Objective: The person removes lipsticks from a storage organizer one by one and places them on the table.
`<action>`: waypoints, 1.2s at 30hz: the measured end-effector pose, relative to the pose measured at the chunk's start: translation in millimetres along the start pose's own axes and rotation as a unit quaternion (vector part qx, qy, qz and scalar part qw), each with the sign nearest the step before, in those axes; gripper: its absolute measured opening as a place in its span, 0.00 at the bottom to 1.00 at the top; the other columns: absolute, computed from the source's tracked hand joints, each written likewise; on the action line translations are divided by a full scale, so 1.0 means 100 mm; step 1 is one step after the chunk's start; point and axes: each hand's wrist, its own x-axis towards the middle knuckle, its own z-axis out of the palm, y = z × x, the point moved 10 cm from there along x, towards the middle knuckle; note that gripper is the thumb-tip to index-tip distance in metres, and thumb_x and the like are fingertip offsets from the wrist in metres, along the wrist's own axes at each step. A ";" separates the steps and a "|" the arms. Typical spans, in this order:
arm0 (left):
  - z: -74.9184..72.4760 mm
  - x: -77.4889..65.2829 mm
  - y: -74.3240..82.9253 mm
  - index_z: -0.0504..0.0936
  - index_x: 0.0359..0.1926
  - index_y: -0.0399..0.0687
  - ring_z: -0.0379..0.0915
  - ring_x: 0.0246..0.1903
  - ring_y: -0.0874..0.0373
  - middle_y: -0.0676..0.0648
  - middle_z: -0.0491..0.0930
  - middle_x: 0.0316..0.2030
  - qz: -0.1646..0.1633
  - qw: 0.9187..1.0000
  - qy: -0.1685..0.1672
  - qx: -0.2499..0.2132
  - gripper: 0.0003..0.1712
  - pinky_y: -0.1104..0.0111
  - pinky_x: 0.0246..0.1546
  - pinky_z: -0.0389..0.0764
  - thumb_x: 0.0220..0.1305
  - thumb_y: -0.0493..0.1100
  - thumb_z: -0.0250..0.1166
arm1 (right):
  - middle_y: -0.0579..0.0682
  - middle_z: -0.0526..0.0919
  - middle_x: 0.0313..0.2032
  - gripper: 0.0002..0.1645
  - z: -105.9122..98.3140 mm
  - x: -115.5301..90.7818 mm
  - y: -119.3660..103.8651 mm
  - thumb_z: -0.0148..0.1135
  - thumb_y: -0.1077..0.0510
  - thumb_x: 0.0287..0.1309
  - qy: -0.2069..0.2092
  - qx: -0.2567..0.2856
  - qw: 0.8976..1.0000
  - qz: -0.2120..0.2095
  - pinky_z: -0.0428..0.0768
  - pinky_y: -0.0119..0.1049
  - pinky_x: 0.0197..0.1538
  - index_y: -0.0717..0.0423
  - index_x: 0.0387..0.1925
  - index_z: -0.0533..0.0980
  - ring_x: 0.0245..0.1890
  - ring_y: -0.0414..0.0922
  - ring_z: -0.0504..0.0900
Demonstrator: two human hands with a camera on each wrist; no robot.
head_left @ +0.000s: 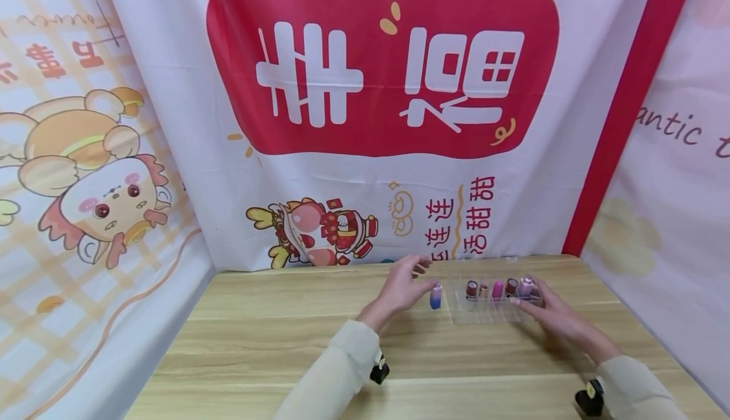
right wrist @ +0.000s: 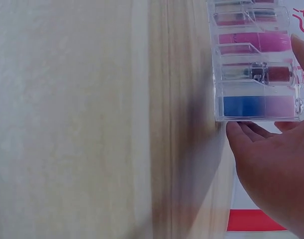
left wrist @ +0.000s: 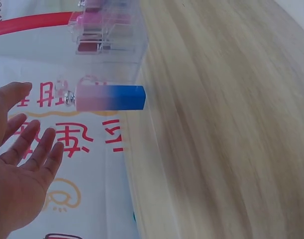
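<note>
A lip gloss tube, fading from pink at the top to blue at the base, stands upright on the table just left of the clear lipstick organizer. Beside this tube is my left hand, fingers spread. The left wrist view shows a gap between that hand and the tube. My right hand holds the organizer's right end, thumb at its front, fingers along the end wall. In the right wrist view, another pink-and-blue tube fills the end compartment, close by the right hand.
Other slots hold dark-capped lipsticks and a bright pink tube. The organizer stands near the back of the wood-grain table, before a printed cloth backdrop. Cloth also hangs at both sides.
</note>
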 end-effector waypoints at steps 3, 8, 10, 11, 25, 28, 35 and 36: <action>0.03 0.02 0.07 0.80 0.59 0.44 0.79 0.55 0.50 0.46 0.81 0.55 0.010 1.000 -0.003 0.000 0.24 0.60 0.59 0.81 0.63 0.41 0.73 | 0.78 0.37 0.75 0.63 0.01 0.00 0.00 0.56 0.35 0.71 -0.001 -0.006 1.000 0.005 0.47 0.79 0.67 0.60 0.79 0.26 0.73 0.79 0.40; 0.12 0.06 0.18 0.80 0.59 0.41 0.79 0.55 0.49 0.43 0.81 0.55 0.026 1.000 -0.011 -0.001 0.24 0.60 0.59 0.81 0.63 0.40 0.73 | 0.78 0.35 0.76 0.64 0.01 0.01 -0.01 0.56 0.35 0.71 0.000 -0.010 1.000 0.003 0.46 0.79 0.67 0.61 0.79 0.26 0.73 0.79 0.40; 0.15 0.08 0.21 0.79 0.59 0.40 0.80 0.55 0.49 0.43 0.81 0.55 0.031 0.999 -0.014 0.001 0.24 0.59 0.59 0.81 0.63 0.39 0.73 | 0.78 0.34 0.76 0.63 0.00 0.01 -0.03 0.56 0.36 0.72 0.000 -0.008 1.000 -0.007 0.46 0.78 0.68 0.62 0.79 0.26 0.73 0.79 0.40; 0.16 0.09 0.23 0.79 0.59 0.39 0.80 0.54 0.49 0.44 0.81 0.54 0.033 0.999 -0.015 0.002 0.24 0.60 0.60 0.81 0.63 0.39 0.73 | 0.78 0.34 0.76 0.63 0.00 0.02 -0.03 0.56 0.37 0.72 0.000 -0.006 1.000 -0.011 0.45 0.78 0.68 0.62 0.79 0.26 0.73 0.79 0.39; 0.37 0.16 0.36 0.81 0.59 0.45 0.79 0.55 0.54 0.45 0.82 0.56 0.055 0.997 -0.032 0.045 0.22 0.70 0.57 0.79 0.64 0.40 0.72 | 0.75 0.28 0.76 0.63 0.02 0.04 0.05 0.55 0.35 0.72 -0.020 0.002 1.000 0.017 0.39 0.79 0.67 0.56 0.79 0.23 0.74 0.78 0.32; 0.41 0.17 0.37 0.80 0.59 0.47 0.79 0.54 0.57 0.47 0.82 0.56 0.057 0.996 -0.034 0.062 0.23 0.71 0.57 0.78 0.64 0.42 0.72 | 0.75 0.27 0.76 0.63 0.02 0.03 0.06 0.54 0.35 0.72 -0.023 0.001 1.000 0.021 0.39 0.79 0.67 0.54 0.79 0.22 0.74 0.78 0.31; 0.52 0.20 0.44 0.80 0.60 0.49 0.76 0.55 0.61 0.51 0.82 0.55 0.067 0.990 -0.043 0.117 0.25 0.69 0.60 0.76 0.64 0.45 0.73 | 0.74 0.26 0.76 0.62 0.02 0.02 0.05 0.53 0.34 0.72 -0.022 -0.001 1.000 0.022 0.38 0.80 0.66 0.53 0.79 0.22 0.74 0.78 0.30; 0.54 0.20 0.45 0.80 0.60 0.49 0.76 0.55 0.61 0.51 0.82 0.55 0.069 0.989 -0.045 0.125 0.24 0.69 0.60 0.76 0.64 0.45 0.73 | 0.74 0.26 0.76 0.62 0.02 0.02 0.04 0.54 0.34 0.72 -0.021 -0.001 1.000 0.020 0.37 0.80 0.66 0.53 0.79 0.22 0.74 0.78 0.30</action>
